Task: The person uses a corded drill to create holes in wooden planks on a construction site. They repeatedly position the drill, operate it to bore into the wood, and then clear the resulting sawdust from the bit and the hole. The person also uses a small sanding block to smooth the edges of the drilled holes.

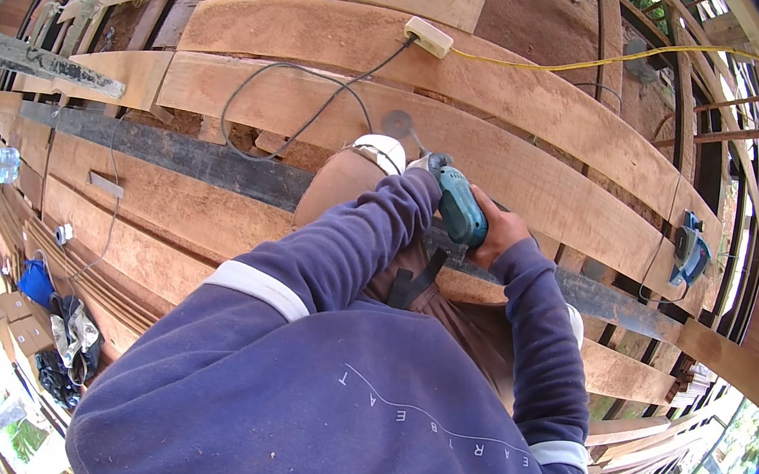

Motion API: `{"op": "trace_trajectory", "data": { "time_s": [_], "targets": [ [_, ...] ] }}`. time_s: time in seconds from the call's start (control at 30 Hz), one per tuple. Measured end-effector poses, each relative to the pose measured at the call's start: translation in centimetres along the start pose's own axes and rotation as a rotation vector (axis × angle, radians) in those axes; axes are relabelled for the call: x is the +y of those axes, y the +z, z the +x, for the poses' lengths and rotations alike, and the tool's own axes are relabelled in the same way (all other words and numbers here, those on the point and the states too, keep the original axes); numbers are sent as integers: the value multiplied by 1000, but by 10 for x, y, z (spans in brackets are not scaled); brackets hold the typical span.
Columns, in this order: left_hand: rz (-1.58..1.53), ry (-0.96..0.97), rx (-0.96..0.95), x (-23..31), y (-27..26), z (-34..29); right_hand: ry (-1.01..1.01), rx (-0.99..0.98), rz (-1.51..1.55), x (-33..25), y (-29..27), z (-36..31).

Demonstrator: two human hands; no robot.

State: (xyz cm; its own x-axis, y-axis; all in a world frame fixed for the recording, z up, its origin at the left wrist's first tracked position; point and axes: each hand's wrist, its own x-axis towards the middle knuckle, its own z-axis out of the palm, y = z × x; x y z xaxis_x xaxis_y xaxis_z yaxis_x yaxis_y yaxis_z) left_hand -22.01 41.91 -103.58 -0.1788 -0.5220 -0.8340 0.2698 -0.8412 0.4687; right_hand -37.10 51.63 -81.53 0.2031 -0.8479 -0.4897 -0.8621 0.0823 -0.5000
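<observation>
right hand: right hand (497, 236) wrapped around the body of a teal angle grinder (460, 211), closed grip, thumb side up.
left hand: left hand (429, 165) mostly hidden behind the purple sleeve; seems to sit at the grinder's head end, but whether it grips or just steadies cannot be told.
grinder: held over the person's raised knee (337, 195), disc (398, 125) spinning or blurred just above a wide plank (541, 177), close to its surface; contact not clear.
progress: judged mid-work; no clear cut line or ground mark shows on the plank near the disc, so how much is finished cannot be read.
cord: black cable (291, 106) loops across the plank to a cream socket block (428, 36), fed by a yellow lead (594, 62); the loop lies near the disc's working area and could snag.
footing: dark steel beam (189, 157) runs under the knee, open gaps between planks below.
other: 2nd blue power tool (689, 254) rests on the plank far right; water bottle (1, 165) far left.
</observation>
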Motion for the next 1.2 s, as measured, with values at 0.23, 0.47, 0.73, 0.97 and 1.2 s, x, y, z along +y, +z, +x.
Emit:
{"op": "trace_trajectory", "data": {
  "time_s": [0.23,0.47,0.73,0.97,1.2],
  "targets": [
    [-175,31,-83,-3,-9,-7,-153,153,-35,4,13,1],
    [-608,4,-342,20,15,-61,-157,342,326,0,22,-2],
    [-465,17,-183,1,10,-36,123,259,1013,14,50,6],
    [-336,27,-106,2,20,-33,162,273,1060,17,54,10],
    [-320,53,-38,0,23,-25,171,252,1012,24,56,17]
  ]
}}
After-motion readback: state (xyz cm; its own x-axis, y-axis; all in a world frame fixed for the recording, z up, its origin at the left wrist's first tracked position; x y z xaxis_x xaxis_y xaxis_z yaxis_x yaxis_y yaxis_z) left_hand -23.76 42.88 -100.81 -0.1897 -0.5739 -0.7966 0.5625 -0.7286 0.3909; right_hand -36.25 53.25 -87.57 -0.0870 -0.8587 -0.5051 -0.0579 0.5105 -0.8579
